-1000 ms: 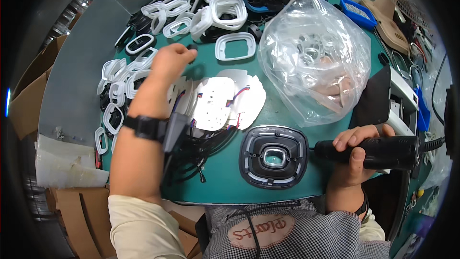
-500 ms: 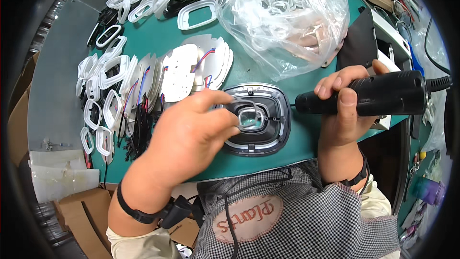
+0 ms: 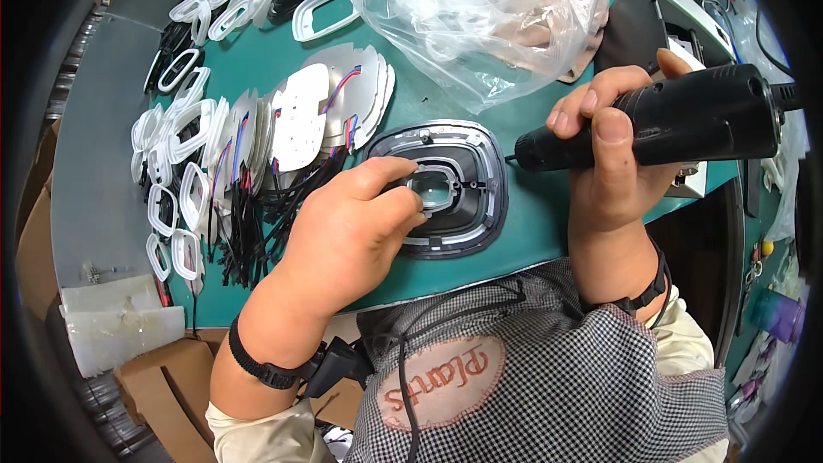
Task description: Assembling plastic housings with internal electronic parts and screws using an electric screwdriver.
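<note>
A black rounded-square housing [image 3: 484, 219] with an oval central opening lies on the green bench in front of me. My left hand [image 3: 356, 219] reaches over its left side, fingers curled and pinching the edge of a thin translucent ring [image 3: 452, 173]. That ring lies about the central opening; the fingertips partly cover its left edge. In my right hand [image 3: 613, 141] is a black corded electric screwdriver [image 3: 694, 120], held level above the bench. Its thin bit points left, just beside the housing's right edge.
Flat white and grey plates with wires [image 3: 300, 116] stand stacked left of the housing. White oval frames [image 3: 189, 129] lie farther left. A clear plastic bag [image 3: 480, 26] of small rings sits behind the housing. A white and black box-like object [image 3: 686, 26] stands at the right.
The translucent ring has come down from a tilted position onto the housing's central opening. The whole view has shifted slightly. The screwdriver is raised a little and tilts more, its bit pointing lower left.
</note>
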Demonstrator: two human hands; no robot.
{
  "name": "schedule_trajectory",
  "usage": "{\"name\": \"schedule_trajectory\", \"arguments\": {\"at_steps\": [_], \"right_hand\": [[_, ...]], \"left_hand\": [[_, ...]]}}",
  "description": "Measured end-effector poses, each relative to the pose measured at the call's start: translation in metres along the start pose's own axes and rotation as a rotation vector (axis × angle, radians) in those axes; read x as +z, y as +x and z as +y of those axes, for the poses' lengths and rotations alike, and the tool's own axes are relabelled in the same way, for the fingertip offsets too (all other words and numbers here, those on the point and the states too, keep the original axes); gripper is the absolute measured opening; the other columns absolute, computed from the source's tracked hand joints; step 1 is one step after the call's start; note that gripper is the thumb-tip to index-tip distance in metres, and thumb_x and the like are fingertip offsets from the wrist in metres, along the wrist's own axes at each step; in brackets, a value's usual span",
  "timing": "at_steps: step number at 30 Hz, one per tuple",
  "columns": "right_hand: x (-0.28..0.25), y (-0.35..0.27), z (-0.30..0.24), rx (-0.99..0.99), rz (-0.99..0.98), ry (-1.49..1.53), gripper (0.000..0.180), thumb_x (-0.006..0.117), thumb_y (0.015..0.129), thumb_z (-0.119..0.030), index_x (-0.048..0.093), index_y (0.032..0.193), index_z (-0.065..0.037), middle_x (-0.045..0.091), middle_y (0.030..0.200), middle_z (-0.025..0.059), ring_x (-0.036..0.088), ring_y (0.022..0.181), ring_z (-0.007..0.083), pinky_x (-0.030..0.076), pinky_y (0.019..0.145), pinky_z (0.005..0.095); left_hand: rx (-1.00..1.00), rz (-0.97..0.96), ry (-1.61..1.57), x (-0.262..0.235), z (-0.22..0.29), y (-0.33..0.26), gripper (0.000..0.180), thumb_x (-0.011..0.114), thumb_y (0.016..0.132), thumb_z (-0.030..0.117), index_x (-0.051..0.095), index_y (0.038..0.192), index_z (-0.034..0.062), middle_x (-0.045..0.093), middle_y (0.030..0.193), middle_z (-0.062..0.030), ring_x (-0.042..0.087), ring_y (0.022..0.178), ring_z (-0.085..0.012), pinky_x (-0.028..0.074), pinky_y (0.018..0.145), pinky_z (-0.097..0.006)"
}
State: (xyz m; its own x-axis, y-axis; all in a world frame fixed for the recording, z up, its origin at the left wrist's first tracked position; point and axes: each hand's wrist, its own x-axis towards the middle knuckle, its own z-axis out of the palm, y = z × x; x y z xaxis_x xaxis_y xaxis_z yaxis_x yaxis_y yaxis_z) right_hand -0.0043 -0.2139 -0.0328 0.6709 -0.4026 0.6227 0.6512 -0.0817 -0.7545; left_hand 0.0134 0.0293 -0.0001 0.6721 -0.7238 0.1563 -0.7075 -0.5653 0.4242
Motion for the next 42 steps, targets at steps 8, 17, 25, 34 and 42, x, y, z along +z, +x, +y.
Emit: {"name": "schedule_trajectory", "arguments": {"at_steps": [8, 17, 25, 34, 42], "right_hand": [[0.001, 0.000, -0.001, 0.003, -0.053, 0.011, 0.061, 0.064, 0.088, -0.016, 0.028, 0.136, -0.003, 0.054, 0.088, 0.0126, 0.057, 0.064, 0.0194, 0.054, 0.063, 0.0367], [0.006, -0.004, -0.003, -0.012, -0.018, 0.016, 0.061, 0.062, 0.089, -0.019, 0.029, 0.137, -0.003, 0.054, 0.088, 0.0118, 0.057, 0.064, 0.0192, 0.054, 0.063, 0.0373], [0.007, -0.002, -0.002, -0.014, -0.001, 0.043, 0.062, 0.062, 0.089, -0.019, 0.028, 0.140, -0.004, 0.053, 0.087, 0.0117, 0.057, 0.063, 0.0192, 0.054, 0.062, 0.0381], [0.007, -0.002, 0.000, -0.017, -0.008, 0.057, 0.064, 0.061, 0.090, -0.019, 0.027, 0.143, -0.007, 0.052, 0.087, 0.0110, 0.056, 0.064, 0.0189, 0.053, 0.062, 0.0376], [0.006, -0.007, -0.007, 0.028, -0.011, 0.053, 0.064, 0.062, 0.090, -0.022, 0.028, 0.143, -0.009, 0.051, 0.088, 0.0101, 0.056, 0.067, 0.0187, 0.053, 0.064, 0.0370]], "left_hand": [[0.111, 0.071, 0.223, 0.014, 0.001, -0.003, 0.015, 0.068, 0.072, 0.006, 0.063, 0.086, 0.0061, 0.065, 0.110, -0.0131, 0.067, 0.094, -0.0330, 0.057, 0.075, -0.039], [0.134, 0.069, 0.078, 0.006, -0.010, 0.002, 0.027, 0.078, 0.063, -0.001, 0.066, 0.087, 0.0037, 0.066, 0.108, -0.0139, 0.064, 0.109, -0.0388, 0.054, 0.090, -0.045], [0.133, 0.042, 0.084, 0.007, -0.005, 0.006, 0.024, 0.078, 0.064, -0.001, 0.064, 0.083, 0.0030, 0.066, 0.106, -0.0155, 0.065, 0.106, -0.0374, 0.054, 0.090, -0.045], [0.062, -0.048, 0.089, 0.004, -0.004, 0.013, 0.013, 0.068, 0.071, 0.005, 0.062, 0.082, 0.0019, 0.064, 0.104, -0.0168, 0.063, 0.108, -0.0353, 0.052, 0.095, -0.047], [0.159, 0.027, -0.086, 0.012, -0.025, 0.002, 0.026, 0.079, 0.065, -0.001, 0.067, 0.087, 0.0046, 0.065, 0.110, -0.0142, 0.063, 0.112, -0.0360, 0.049, 0.099, -0.046]]}}
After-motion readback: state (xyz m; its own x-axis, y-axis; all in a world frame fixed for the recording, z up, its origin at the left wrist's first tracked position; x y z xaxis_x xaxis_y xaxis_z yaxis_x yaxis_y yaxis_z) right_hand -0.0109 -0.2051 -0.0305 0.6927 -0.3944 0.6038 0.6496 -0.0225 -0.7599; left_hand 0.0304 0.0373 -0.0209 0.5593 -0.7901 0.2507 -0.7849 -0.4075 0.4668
